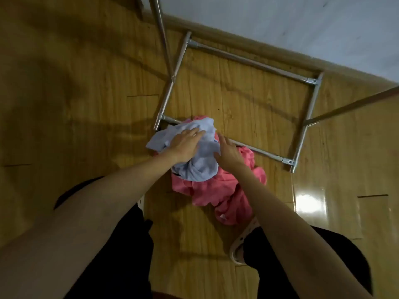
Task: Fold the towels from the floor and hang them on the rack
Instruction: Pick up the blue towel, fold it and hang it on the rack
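Note:
A crumpled pale blue towel [203, 167] lies on top of a crumpled pink towel [218, 195] on the wooden floor, against the front bar of the metal rack base [254, 61]. My left hand [185, 145] rests flat on the blue towel with its fingers straight. My right hand [227, 153] touches the right side of the blue towel, fingers extended, its thumb against the cloth. Neither hand grips the cloth. The pink towel's upper part is hidden under the blue one.
The rack's rectangular base frame stands on the floor by the white wall [280, 20]. Two upright rack poles [160, 29] rise toward the camera at left and right. My legs in black and a white sandal [239, 244] are below the pile.

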The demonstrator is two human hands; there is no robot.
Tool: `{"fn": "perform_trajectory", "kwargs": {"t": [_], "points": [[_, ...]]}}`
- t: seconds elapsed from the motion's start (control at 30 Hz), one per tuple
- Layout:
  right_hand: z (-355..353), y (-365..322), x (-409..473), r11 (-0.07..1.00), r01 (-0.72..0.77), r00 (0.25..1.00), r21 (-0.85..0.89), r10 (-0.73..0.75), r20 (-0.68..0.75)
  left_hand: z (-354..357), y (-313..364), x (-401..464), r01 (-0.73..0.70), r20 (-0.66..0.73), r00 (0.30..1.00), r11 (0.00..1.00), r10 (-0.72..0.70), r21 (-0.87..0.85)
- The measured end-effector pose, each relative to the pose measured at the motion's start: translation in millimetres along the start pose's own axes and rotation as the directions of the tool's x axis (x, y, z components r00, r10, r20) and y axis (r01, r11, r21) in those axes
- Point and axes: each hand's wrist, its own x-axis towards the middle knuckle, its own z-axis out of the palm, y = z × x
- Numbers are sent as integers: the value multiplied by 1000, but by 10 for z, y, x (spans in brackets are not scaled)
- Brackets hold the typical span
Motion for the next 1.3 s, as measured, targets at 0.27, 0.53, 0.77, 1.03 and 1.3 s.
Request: {"fn": "perform_trajectory", "kwargs": {"t": [0.27, 0.53, 0.77, 1.03, 1.3], "points": [[100, 152, 83, 999, 43, 999, -8, -44, -21, 67, 39, -82, 27, -78, 997, 990, -17, 138], [189, 20, -447, 967, 176, 978, 184, -151, -142, -333, 379, -667, 1, -292, 954, 975, -67, -222], [-45, -188, -928, 895, 234, 962, 379, -156, -226, -853, 646, -1286, -268, -566, 825, 874, -10, -406], [-485, -334, -1452, 881, 207, 954, 425, -86, -288, -1342, 1059, -1832, -296, -337, 911, 194, -236, -935], [-880, -323, -2096, 902, 293, 924, 316, -182, -337, -1905, 1559, -2372, -404, -393, 896, -13, -206, -915]]}}
